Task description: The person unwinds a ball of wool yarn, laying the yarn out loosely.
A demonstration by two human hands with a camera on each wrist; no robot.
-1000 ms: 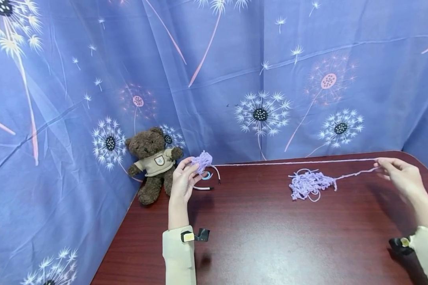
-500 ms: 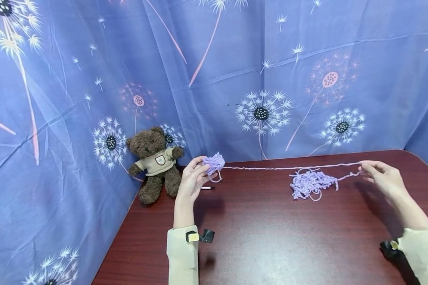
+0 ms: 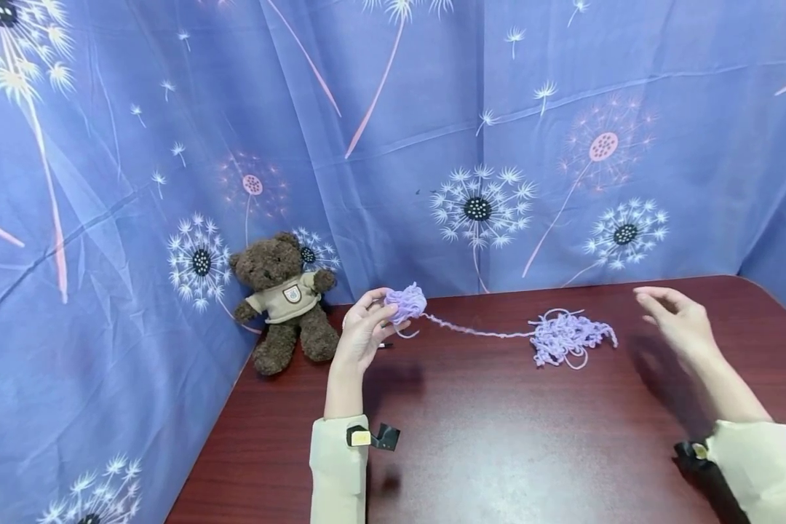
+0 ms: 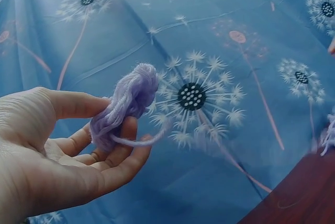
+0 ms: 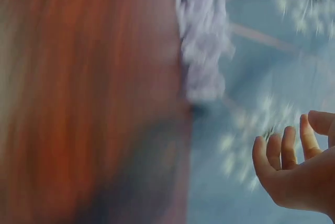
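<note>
My left hand (image 3: pixel 359 336) pinches a small wound bundle of lilac yarn (image 3: pixel 406 303) between thumb and fingers, raised at the left of the table. In the left wrist view the bundle (image 4: pixel 124 101) has a short loop hanging over the fingers. A slack strand (image 3: pixel 474 332) runs from it to a loose, tangled heap of the same yarn (image 3: pixel 568 339) on the table. Off to the right of that heap, my right hand (image 3: pixel 684 324) is in the air with nothing in it. Its fingers (image 5: pixel 288 148) are loosely bent, the thumb near the index finger.
A brown teddy bear (image 3: pixel 288 295) in a beige shirt sits at the table's back left. Behind the left hand, a white piece with a dark tip (image 3: pixel 385 345) is mostly hidden. A blue dandelion-print curtain (image 3: pixel 393 218) hangs behind the dark red-brown table (image 3: pixel 498 437).
My right hand has moved left and let go of the yarn strand, which was taut and now sags to the heap. The left hand has moved a little right with the yarn bundle.
</note>
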